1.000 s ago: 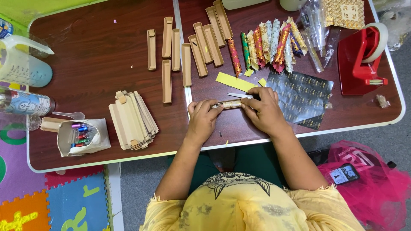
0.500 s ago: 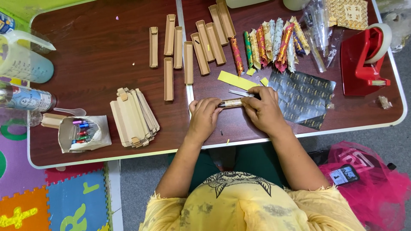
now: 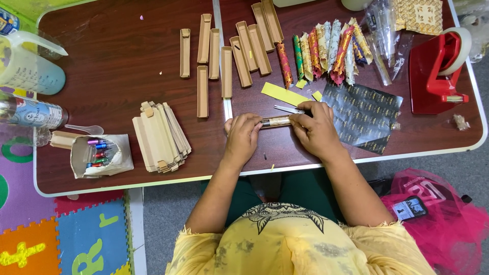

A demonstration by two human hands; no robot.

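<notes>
I see both hands at the near edge of the surface (image 3: 122, 71), pressed onto one small roll (image 3: 275, 121) that lies flat between them. Left hand (image 3: 242, 137): fingers curled over the roll's left end, clenched on it. Right hand (image 3: 317, 130): fingers curled over the roll's right end, likewise grasping it. The roll is gold-patterned, with its middle showing between the two hands. It sits at centre of the surface, near the front rim.

Just beyond the roll, at 12 o'clock from it, I note scissors (image 3: 286, 108) touching the right fingertips, then a yellow strip (image 3: 284, 94) lying at a slant. At 3 o'clock from the right hand: a dark patterned sheet (image 3: 364, 112), flat, partly under the wrist side.

At 9 o'clock from the left hand: a stack of flat tan blanks (image 3: 160, 136). Further at 9 o'clock, an open paper pouch of coloured pens (image 3: 99, 153), with a plastic spoon (image 3: 84, 129) and a bottle (image 3: 30, 113) beside it.

Farther, at 12 o'clock: open tan boxes (image 3: 239, 48) in a loose row, well apart from the hands. At 1 o'clock: wrapped rolls (image 3: 326, 48) fanned side by side. At 2 o'clock, on the right side of the surface: a red tape dispenser (image 3: 435, 74). At 10 o'clock, far corner: a measuring jug (image 3: 25, 66).
</notes>
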